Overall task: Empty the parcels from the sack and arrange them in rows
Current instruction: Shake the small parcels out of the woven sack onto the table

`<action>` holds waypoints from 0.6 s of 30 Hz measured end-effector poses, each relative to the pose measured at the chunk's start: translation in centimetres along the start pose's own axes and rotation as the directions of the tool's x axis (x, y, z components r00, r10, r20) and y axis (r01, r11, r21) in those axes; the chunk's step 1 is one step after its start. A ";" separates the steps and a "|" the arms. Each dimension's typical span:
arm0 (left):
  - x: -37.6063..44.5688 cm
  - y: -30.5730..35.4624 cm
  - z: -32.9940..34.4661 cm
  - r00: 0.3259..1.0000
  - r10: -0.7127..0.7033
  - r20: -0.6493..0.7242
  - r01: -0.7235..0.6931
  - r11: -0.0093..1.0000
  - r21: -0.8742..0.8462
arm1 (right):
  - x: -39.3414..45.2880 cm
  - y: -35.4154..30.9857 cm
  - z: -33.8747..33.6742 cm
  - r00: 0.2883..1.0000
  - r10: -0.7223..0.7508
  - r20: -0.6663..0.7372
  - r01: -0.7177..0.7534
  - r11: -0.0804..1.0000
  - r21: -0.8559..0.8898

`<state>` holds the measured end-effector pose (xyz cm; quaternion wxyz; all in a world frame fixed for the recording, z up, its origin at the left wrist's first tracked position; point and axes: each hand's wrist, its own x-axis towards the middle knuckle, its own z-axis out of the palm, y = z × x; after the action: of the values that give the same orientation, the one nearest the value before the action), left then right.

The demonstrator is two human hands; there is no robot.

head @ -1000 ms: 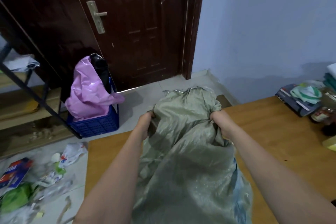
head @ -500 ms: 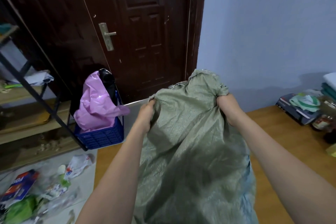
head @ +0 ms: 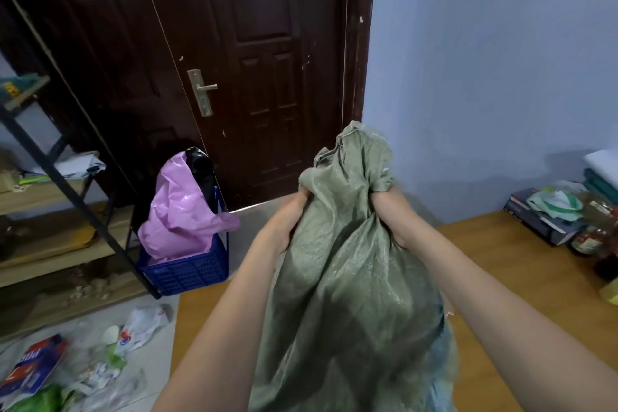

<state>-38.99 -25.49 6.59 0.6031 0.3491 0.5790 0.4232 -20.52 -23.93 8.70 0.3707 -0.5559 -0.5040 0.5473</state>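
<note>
A large grey-green woven sack point(head: 351, 284) hangs in front of me above the wooden table point(head: 495, 264). My left hand point(head: 287, 217) grips the fabric on the sack's left side near its upper end. My right hand point(head: 391, 211) is clenched on the bunched fabric on the right side. The sack's stitched end point(head: 354, 147) sticks up between my hands. Its lower part bulges and runs out of the bottom of the frame. A bit of pale blue plastic point(head: 441, 358) shows at the sack's lower right edge. No parcels are visible.
A blue crate point(head: 187, 271) with a pink plastic bag point(head: 180, 211) stands by the dark door point(head: 254, 77). A metal-framed shelf point(head: 50, 197) is at left. Litter and packets point(head: 67, 361) lie on the floor. Books, bottles and folded cloth point(head: 561, 214) crowd the table's right edge.
Both hands have lifted the sack's gripped end upward off the table. My view has tilted up with it.
</note>
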 end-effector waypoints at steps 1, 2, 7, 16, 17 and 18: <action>0.2 -0.6 -0.1 1.000 0.017 -0.020 -0.017 1.000 0.012 | -0.2 0.4 0.1 1.000 -0.010 0.019 0.011 0.999 -0.039; 0.2 -1.0 -0.2 0.998 0.048 -0.044 -0.047 0.999 0.024 | -0.5 0.6 0.1 0.998 -0.035 0.049 0.039 0.995 -0.091; 0.0 -1.7 -0.8 1.000 0.025 -0.006 -0.026 0.992 -0.120 | -2.2 1.0 -0.6 0.959 -0.098 0.266 0.171 0.949 -0.266; 0.4 -1.2 -2.0 0.997 0.067 -0.030 -0.073 0.962 -0.262 | -1.7 1.4 -4.4 0.978 -0.083 0.194 0.145 0.933 -0.331; 0.3 -1.0 -1.9 0.996 0.079 -0.038 -0.087 0.959 -0.270 | -1.9 1.3 -4.6 0.981 -0.151 0.122 0.169 0.975 -0.148; 0.3 -0.7 -1.6 0.996 0.083 -0.045 -0.092 0.960 -0.263 | -2.1 1.3 -4.9 0.975 -0.211 0.069 0.210 0.977 0.021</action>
<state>-40.50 -25.60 5.64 0.6152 0.2835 0.5113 0.5289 -15.33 -25.53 8.55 0.4122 -0.4773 -0.5692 0.5276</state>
